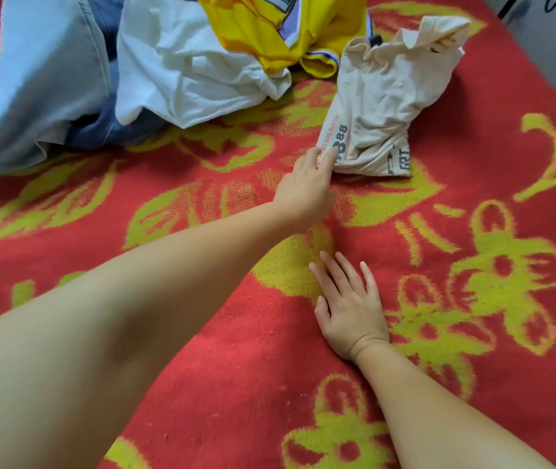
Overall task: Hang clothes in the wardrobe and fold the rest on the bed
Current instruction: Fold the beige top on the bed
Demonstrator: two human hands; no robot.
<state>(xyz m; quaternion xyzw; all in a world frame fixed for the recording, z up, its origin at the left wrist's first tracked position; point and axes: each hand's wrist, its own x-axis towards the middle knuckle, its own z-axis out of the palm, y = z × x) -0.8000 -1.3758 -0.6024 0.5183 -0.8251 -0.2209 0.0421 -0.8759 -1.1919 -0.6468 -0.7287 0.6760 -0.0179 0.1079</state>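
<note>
1. The left hand reaches far forward on a bare outstretched arm; its fingertips touch the near corner of a crumpled beige garment. Whether the fingers pinch the cloth cannot be told.
2. The right hand lies flat, palm down, fingers straight and slightly spread, on the bed's blanket, holding nothing.
3. The blanket is fuzzy and woven-looking, red with large yellow-green flowers and leaves.
4. The beige garment is soft, wrinkled jersey, bunched into a rough oblong. Its dark print reads "88", with small red lettering beside it, partly "TAPE PLAYER".
5. Behind, to the left, lies a heap: a crumpled white shirt, a glossy yellow garment with white-and-purple trim, pale blue cloth and dark blue denim.
</note>
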